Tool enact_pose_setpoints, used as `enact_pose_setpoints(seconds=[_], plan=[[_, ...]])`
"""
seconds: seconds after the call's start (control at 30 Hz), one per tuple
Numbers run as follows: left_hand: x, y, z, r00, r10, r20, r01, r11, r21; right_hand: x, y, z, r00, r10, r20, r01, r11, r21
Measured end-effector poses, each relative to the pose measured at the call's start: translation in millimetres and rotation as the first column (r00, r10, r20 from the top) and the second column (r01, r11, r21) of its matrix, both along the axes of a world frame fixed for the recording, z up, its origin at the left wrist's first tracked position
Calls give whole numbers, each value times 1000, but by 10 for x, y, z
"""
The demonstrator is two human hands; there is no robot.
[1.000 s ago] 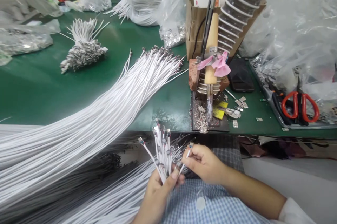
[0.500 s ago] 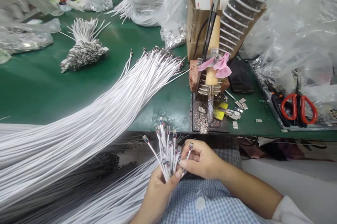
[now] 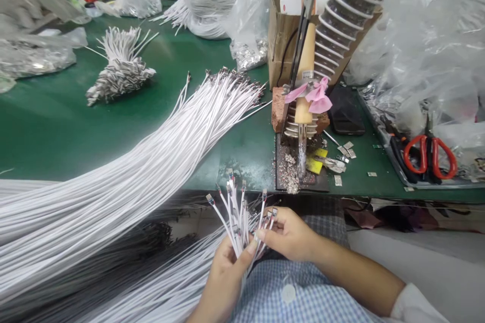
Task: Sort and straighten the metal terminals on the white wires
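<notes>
A fanned bunch of thin white cables with metal tips (image 3: 237, 214) is gripped in the left hand (image 3: 227, 275). One cable end is pinched by the right hand (image 3: 290, 234), just below the green table (image 3: 56, 121).

Red scissors (image 3: 430, 153), soldering iron (image 3: 303, 110), black phone (image 3: 346, 110), green table (image 3: 49, 131)

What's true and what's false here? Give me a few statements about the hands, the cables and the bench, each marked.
1. The left hand grips a cable bunch fanned out with the tips upward. True.
2. A large sheaf of white cables lies across the green bench. True.
3. The right hand rests flat on the green bench. False: it pinches tips of the cable bunch beside the left hand, in front of the bench edge.
4. The scissors have blue handles. False: the handles are red, and the scissors lie at the right end of the bench.
</notes>
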State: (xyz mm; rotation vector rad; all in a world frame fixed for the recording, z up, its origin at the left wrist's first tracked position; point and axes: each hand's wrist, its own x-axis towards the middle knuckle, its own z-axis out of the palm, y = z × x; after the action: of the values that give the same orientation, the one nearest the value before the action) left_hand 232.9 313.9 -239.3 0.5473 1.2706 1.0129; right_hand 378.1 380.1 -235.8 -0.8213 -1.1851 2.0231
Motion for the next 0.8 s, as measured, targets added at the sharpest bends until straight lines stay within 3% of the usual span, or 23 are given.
enact_pose_setpoints(seconds=[0.17,0.47,0.67,0.8], plan=[[-39,-41,-90,995,-77,-70,82,995,64,-10,0,0,997,-64,38,64,998,3],[-71,-77,-175,995,-50,-85,55,997,62,32,22,38,996,-42,78,29,987,159],[-64,-72,-195,996,-25,-91,29,999,41,39,24,20,995,-23,96,8,987,158],[-39,-46,-139,998,35,-54,-35,999,7,91,45,34,973,-32,227,-30,964,266]])
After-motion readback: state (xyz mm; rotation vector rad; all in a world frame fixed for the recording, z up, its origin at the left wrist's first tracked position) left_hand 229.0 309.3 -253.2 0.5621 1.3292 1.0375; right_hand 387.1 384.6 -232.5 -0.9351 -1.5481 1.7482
